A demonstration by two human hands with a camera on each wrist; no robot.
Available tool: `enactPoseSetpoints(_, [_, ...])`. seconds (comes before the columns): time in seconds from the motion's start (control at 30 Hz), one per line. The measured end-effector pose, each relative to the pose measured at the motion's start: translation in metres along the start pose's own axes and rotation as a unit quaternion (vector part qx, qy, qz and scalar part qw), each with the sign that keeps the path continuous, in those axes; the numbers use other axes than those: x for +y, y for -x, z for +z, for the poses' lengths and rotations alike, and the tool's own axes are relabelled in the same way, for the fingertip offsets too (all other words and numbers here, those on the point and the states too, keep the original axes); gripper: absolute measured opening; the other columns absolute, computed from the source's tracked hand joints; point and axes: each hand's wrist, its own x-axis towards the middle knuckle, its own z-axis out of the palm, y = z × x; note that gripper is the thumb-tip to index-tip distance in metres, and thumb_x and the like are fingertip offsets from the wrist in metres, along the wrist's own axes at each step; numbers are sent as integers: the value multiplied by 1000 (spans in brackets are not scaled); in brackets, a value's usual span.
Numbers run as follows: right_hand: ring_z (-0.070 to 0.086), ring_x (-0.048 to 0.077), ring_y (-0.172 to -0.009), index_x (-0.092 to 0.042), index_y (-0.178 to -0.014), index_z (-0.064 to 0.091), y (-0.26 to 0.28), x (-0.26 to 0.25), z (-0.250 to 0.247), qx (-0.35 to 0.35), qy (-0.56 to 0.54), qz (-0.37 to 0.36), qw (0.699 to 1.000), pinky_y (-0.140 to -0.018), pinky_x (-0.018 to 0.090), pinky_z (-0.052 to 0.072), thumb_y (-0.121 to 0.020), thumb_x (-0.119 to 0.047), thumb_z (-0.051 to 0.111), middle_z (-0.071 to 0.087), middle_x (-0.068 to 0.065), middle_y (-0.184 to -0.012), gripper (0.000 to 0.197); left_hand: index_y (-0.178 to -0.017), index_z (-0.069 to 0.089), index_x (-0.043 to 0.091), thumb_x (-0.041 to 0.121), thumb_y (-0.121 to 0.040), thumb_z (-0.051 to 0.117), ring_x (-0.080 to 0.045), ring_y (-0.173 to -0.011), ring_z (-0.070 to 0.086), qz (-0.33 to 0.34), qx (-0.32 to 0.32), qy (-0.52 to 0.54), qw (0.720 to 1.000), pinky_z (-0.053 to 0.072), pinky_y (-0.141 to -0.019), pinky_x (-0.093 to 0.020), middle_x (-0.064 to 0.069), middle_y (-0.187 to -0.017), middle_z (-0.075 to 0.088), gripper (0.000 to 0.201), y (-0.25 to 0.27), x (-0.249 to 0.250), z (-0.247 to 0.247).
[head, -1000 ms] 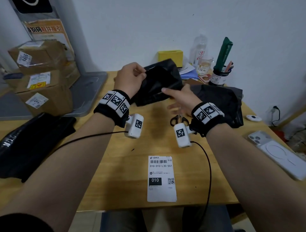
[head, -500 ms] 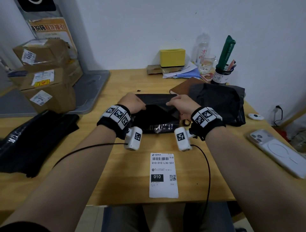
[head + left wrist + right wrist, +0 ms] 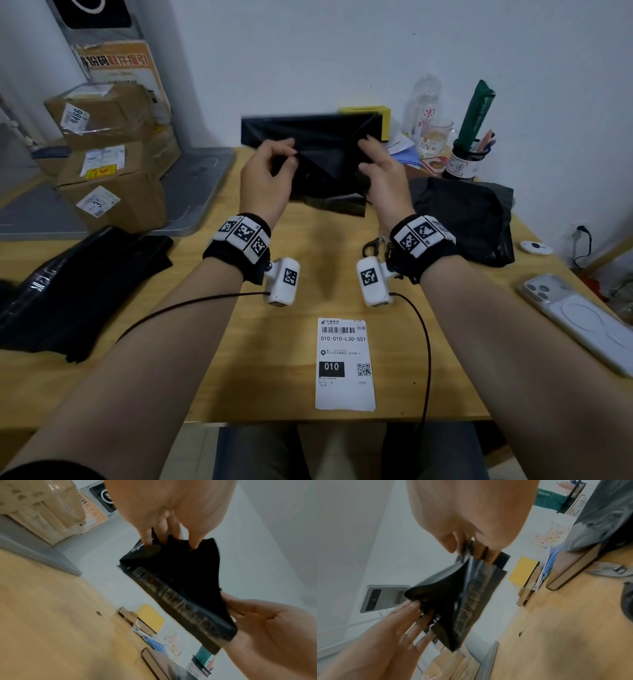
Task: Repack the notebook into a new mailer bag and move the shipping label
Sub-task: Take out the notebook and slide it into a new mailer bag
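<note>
Both hands hold a black plastic mailer bag (image 3: 310,161) up in the air above the far half of the table (image 3: 212,346), well clear of the wood. The left hand (image 3: 265,181) pinches the bag's left side between thumb and fingertips, and the right hand (image 3: 383,171) grips its right side, fingers curled round the film; the wrist views show the mouth pulled slightly apart between them, with a glossy adhesive strip (image 3: 180,601) running along one lip. The bag looks very light, thin and limp, sagging into creases wherever it is unsupported, and its smooth film is probably slippery, so it is best held close to the open edge with a firm pinch on each layer, keeping the fingers off the strip. The notebook (image 3: 573,566), brown-covered, lies at the back of the table, partly under a crumpled dark grey bag (image 3: 462,212); it appears stiff and flat, with some weight, and should be taken by its spine or a long edge. The shipping label (image 3: 345,365) lies flat and loose near the front edge of the table; being thin paper, it would need lifting by a corner.
</note>
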Motion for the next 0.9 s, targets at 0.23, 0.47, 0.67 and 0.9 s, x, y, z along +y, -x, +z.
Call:
enactPoseSetpoints(0.23, [61, 24, -121, -16, -120, 69, -7, 13, 5, -10, -58, 149, 987, -105, 46, 50, -91, -14, 58, 66, 4, -126, 31, -82, 64, 30, 20, -89, 66, -6, -95, 65, -78, -48, -128, 988, 53, -91, -28, 13, -93, 69, 13, 0, -10, 0])
enactPoseSetpoints(0.47, [64, 34, -101, -7, -97, 63, 0, 48, -5, -76, 62, 292, 951, -90, 41, 51, -88, -22, 67, 64, 17, -114, 18, -75, 69, 29, 22, -88, 72, -15, -82, 64, -256, -189, -235, 919, 56, -75, -30, 7, -85, 68, 15, 17, -43, -6])
enactPoseSetpoints(0.67, [61, 41, -115, -14, -90, 70, 2, 53, -10, -96, 60, 322, 940, -106, 55, 46, -75, -31, 70, 64, 14, -127, 23, -90, 73, 23, 20, -90, 70, -12, -74, 60, -282, -213, -242, 904, 40, -55, -23, 5, -85, 67, 4, 30, -49, -10])
enactPoseSetpoints(0.9, [59, 40, -126, -4, -130, 59, 7, 40, -21, -54, 64, 292, 953, -86, 41, 55, -95, -18, 63, 47, 19, -151, 37, -102, 67, 19, 24, -83, 78, -13, -67, 63, -272, -146, -193, 931, 39, -49, -22, 3, -92, 71, 21, 28, -49, -6])
